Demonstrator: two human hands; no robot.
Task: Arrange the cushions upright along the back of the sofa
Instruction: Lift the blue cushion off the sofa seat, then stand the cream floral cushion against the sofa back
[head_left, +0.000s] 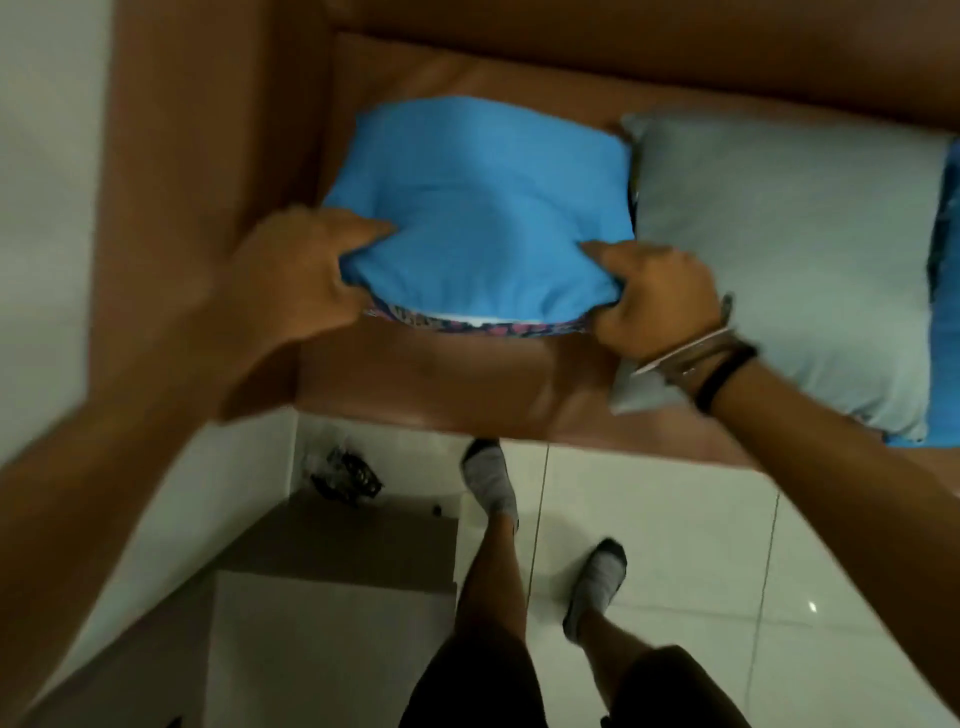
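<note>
A bright blue cushion (483, 208) with a patterned underside hangs over the left end of the brown sofa (467, 379). My left hand (301, 270) grips its near left corner and my right hand (660, 296) grips its near right corner. Its far edge lies towards the sofa's backrest (623, 57). To its right a grey cushion (789, 260) lies flat on the seat, touching the blue one. At the far right edge a strip of another blue cushion (948, 322) shows, mostly out of view.
The sofa's left armrest (208, 156) stands close beside my left hand. White floor tiles (701, 571) lie in front of the sofa, where my feet in grey socks stand. A low step (337, 545) and a dark crumpled object (345, 475) sit at the lower left.
</note>
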